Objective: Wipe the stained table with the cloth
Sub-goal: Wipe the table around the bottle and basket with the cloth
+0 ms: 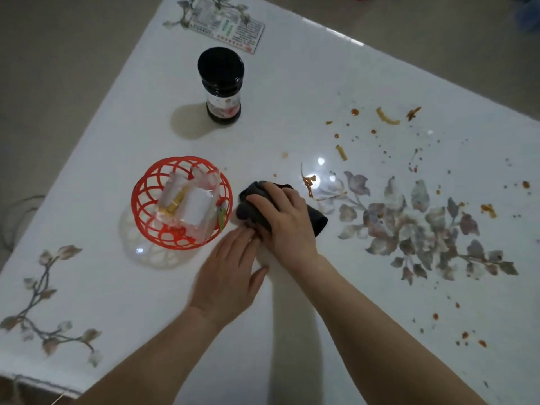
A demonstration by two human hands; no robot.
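Note:
A dark grey cloth (317, 219) lies bunched on the white floral table (292, 118), just right of the red basket. My right hand (282, 220) presses down on top of it, fingers curled over the bundle. My left hand (230, 276) rests flat on the table beside it, fingers together, its fingertips near the cloth's near edge. Orange-brown sauce stains and food scraps (385, 116) are scattered over the right half of the table, with one smear (309, 182) close to the cloth.
A red wire basket (140, 200) holding small packets stands left of the cloth. A dark jar with a black lid (222, 86) stands farther back. A printed card (233, 30) lies at the far edge. The table's near edge is at lower left.

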